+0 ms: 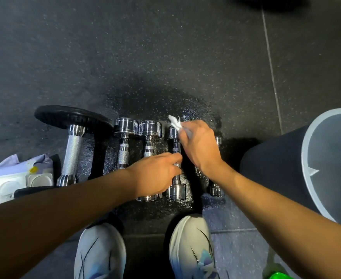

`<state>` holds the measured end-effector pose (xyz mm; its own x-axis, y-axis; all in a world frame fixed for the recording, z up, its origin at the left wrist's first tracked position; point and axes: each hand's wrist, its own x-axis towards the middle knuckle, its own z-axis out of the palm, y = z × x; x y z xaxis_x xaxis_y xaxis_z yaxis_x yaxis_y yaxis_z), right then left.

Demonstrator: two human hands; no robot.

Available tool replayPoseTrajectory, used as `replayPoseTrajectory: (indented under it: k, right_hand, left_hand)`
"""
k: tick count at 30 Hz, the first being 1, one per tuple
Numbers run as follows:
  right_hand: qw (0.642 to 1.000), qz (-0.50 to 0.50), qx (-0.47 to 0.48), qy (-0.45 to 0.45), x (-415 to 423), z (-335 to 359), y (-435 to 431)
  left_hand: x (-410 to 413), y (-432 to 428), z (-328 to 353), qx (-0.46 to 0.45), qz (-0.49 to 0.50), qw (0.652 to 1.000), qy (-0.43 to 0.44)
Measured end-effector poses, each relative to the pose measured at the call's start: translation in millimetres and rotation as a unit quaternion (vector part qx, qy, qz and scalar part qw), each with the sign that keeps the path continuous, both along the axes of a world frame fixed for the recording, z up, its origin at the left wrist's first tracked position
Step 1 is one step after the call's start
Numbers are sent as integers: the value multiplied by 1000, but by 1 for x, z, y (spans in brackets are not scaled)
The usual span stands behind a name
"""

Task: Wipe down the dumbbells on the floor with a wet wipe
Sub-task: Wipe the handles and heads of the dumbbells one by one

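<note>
Chrome is what matters here: the dumbbell (176, 190) being cleaned is fourth from the left in a row on the rubber floor (165, 67). Its long axis runs straight away from the person, with the near head toward the shoes and the far head up at the top of the row.

The right hand (200, 147) is over that far head, its fingers bunched round a crumpled white wipe (174, 122) that touches the head's outer edge. The left hand (155, 175) comes in from the side, and its fingers curl on the knurled handle just below the middle (a steadying grip, by the look of it, so the bar cannot roll).

So the unwiped length lies toward the person from the wipe. My judgement is that the next stroke should run down the axis, far head to handle to near head. The left hand sits in that path and would have to shift or let go.

The last dumbbell (216, 190) lies just beside it to the right, parallel, mostly hidden under the right wrist. The right hand is the nearer one for it.
</note>
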<state>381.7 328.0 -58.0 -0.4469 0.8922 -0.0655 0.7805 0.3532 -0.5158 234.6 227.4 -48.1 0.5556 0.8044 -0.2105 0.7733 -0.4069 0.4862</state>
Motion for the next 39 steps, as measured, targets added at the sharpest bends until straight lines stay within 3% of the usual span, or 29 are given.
replayPoseTrajectory:
  k: [4, 8, 10, 19, 22, 24, 26, 28, 30, 33, 36, 39]
  right_hand:
    - [985, 126, 91, -73, 1, -7, -9]
    - [936, 269, 158, -166, 1, -8, -2]
    - [918, 313, 146, -196, -5, -11, 3]
    - [902, 329, 69, -271, -17, -4, 9]
    - [873, 357, 97, -317, 2, -8, -9]
    - [881, 347, 134, -293, 19, -20, -27]
    - [929, 296, 124, -184, 33, -37, -47]
    - [991, 130, -24, -3, 40, -32, -66]
    - [987, -1, -130, 91, 42, -18, -83]
    - [975, -79, -181, 106, 39, -11, -90]
    - [975, -79, -180, 103, 36, -8, -72]
    - [994, -10, -84, 75, 34, -11, -54]
  left_hand:
    - [0, -2, -2, 25, -8, 1000, 5]
    - [-1, -6, -4, 18, -11, 999, 30]
    - [-2, -8, -5, 18, -20, 999, 35]
    - [-2, -8, -8, 40, -32, 997, 54]
    - [-3, -11, -8, 43, -41, 996, 62]
    - [-4, -10, -7, 46, -63, 993, 89]
    - [-4, -6, -4, 30, -69, 993, 90]
    - [-5, 0, -2, 19, -75, 994, 82]
    - [-8, 4, -1, -30, -38, 997, 53]
    - [-12, 6, -3, -64, -19, 998, 16]
    - [-18, 2, -8, -77, 5, 997, 1]
    - [-22, 1, -9, -97, 32, 995, -21]
